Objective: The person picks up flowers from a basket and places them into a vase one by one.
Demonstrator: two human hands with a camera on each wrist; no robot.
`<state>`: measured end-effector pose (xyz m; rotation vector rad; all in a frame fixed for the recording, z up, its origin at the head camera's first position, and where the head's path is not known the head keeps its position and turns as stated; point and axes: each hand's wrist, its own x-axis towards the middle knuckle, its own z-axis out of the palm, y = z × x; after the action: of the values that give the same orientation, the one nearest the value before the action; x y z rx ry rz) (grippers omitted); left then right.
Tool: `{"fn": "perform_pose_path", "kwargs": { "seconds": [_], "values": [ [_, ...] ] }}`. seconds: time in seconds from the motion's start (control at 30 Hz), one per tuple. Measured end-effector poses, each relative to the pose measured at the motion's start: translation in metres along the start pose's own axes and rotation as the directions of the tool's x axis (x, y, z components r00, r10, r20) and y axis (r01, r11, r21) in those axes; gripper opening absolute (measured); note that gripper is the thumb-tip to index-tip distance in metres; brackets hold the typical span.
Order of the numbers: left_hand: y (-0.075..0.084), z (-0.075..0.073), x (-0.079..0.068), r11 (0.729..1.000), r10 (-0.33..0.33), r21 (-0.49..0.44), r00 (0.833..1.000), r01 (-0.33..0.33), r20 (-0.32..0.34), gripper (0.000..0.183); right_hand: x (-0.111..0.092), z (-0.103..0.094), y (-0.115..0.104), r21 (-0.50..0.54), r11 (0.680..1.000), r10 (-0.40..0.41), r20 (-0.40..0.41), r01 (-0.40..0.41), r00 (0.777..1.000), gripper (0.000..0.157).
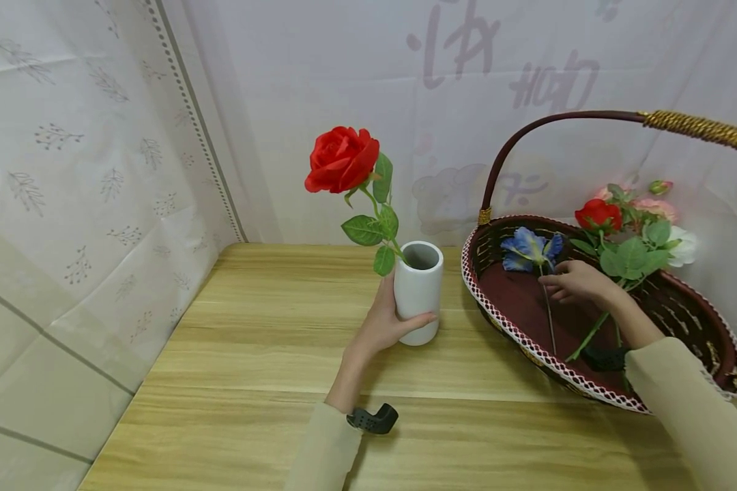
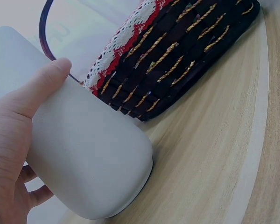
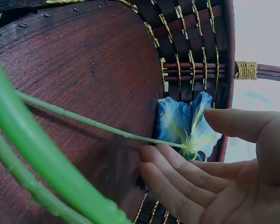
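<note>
My left hand grips a white cylindrical vase low on its side, thumb across the front; in the left wrist view the vase looks tilted. A red rose with green leaves leans left out of its mouth. Over the wicker basket, my right hand reaches toward a blue flower lying inside. In the right wrist view the thumb stands apart from the fingers, and the fingertips are at the thin green stem, just below the bloom. Whether they touch it I cannot tell.
More flowers lie at the basket's right side: a smaller red rose, a white bloom and pink ones. A tall arched handle rises over the basket. Patterned cloth hangs behind the wooden table.
</note>
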<state>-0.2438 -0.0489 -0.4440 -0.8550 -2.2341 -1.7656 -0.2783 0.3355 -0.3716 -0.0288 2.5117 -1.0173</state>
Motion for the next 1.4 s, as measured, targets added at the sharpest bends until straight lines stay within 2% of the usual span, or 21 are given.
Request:
{"fn": "perform_pose_path", "kwargs": {
  "seconds": [0.1,0.23,0.33,0.57,0.67,1.0,1.2,1.4],
  "values": [
    [-0.014,0.003,0.001,0.999,-0.017,0.03,1.0,0.017,-0.003,0.104,0.002,0.001,0.001,0.025,1.0,-0.01,0.001,0.01,1.0,0.075],
    [-0.018,0.003,0.001,0.998,-0.041,0.051,0.999,0.041,-0.002,0.105,0.005,0.003,0.004,0.028,0.999,-0.03,0.007,0.03,1.0,0.068],
    [-0.014,0.003,0.001,0.999,-0.034,0.041,0.999,0.035,-0.005,0.104,0.008,0.004,0.005,0.02,0.999,-0.037,0.017,0.037,0.999,0.066],
    [0.016,-0.003,-0.001,1.0,-0.017,0.003,1.0,0.017,0.002,0.098,0.014,0.007,0.008,0.022,0.999,-0.036,0.025,0.036,0.999,0.062],
    [0.021,-0.003,-0.002,1.0,-0.025,0.011,1.0,0.025,0.005,0.096,0.015,0.008,0.01,0.043,0.998,-0.036,0.018,0.035,0.999,0.06],
    [0.021,-0.003,-0.001,1.0,-0.02,0.0,1.0,0.02,0.008,0.093,0.012,0.007,0.013,0.022,0.997,-0.068,-0.058,0.069,0.996,0.054],
    [0.021,-0.004,-0.001,0.999,-0.032,-0.015,0.999,0.032,0.006,0.096,0.01,0.008,0.014,0.073,0.992,-0.102,-0.076,0.107,0.992,0.052],
    [0.022,-0.003,-0.001,1.0,-0.017,-0.003,1.0,0.017,0.005,0.095,0.01,0.007,0.013,0.088,0.99,-0.099,-0.091,0.107,0.991,0.05]
  ]
}}
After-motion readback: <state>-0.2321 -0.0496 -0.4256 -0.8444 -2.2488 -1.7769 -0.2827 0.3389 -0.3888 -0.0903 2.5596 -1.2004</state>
